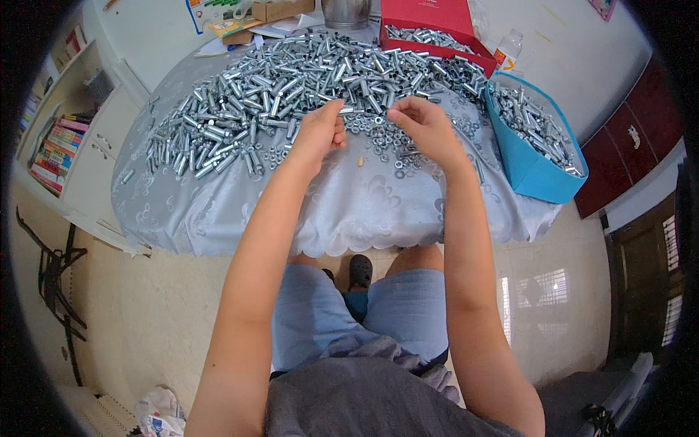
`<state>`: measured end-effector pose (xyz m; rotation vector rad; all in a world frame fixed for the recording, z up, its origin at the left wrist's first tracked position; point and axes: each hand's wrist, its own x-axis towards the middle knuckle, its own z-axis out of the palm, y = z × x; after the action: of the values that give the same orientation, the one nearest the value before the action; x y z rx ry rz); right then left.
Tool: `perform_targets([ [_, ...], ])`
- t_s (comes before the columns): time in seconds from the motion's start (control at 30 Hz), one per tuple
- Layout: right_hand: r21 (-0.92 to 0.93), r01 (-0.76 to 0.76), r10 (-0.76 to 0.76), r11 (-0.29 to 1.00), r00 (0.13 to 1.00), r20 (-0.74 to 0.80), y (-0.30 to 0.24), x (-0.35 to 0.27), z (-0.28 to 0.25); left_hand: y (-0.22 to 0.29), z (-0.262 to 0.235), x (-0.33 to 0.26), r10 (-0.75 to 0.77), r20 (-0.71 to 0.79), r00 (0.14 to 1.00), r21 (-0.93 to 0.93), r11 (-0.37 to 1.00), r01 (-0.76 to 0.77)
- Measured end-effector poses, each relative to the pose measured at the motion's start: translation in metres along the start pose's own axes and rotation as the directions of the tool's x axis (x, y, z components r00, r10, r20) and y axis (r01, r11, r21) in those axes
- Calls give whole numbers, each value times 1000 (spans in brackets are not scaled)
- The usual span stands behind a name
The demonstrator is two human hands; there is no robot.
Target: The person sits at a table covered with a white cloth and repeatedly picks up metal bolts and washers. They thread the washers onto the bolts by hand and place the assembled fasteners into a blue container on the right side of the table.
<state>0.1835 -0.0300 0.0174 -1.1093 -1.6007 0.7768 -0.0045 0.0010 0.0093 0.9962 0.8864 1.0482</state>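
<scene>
A large heap of silvery metal anchor bolts and sleeves (pixel 240 98) covers the far half of the table. My left hand (pixel 319 137) is over the heap's near edge, its fingers curled closed. From beside its thumb a short metal anchor bolt (pixel 348 111) points to the right, seemingly in its grip. My right hand (pixel 426 130) faces it a little apart, thumb and forefinger pinched together; anything between them is too small to make out. Loose nuts and washers (pixel 382 138) are scattered between and below the hands.
A blue fabric bin (pixel 542 171) full of bolts stands at the right table edge. Behind the heap are a red box (pixel 429 18) with more bolts, a metal pot (pixel 346 13) and a plastic bottle (pixel 508 47). A small tan piece (pixel 360 161) lies on the grey tablecloth (pixel 349 218).
</scene>
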Motion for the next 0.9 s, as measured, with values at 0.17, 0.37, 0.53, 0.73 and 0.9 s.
perform_targets([
  [0.17,318,-23,-10,948,995,102,-1,4,15,-1,2,-1,-1,30,1000,3,1000,0],
  [0.37,380,-22,-13,925,996,90,-4,3,24,-1,3,-3,4,90,996,-14,1000,-3],
  [0.53,401,9,-33,916,998,55,0,5,26,-1,2,-1,-5,124,992,-11,1000,7],
  [0.73,389,32,-45,921,999,25,-3,5,27,-1,0,-1,-13,150,989,-19,1000,16],
  [0.9,381,27,-32,924,999,7,-2,5,28,0,1,-3,-38,165,986,-17,999,41],
])
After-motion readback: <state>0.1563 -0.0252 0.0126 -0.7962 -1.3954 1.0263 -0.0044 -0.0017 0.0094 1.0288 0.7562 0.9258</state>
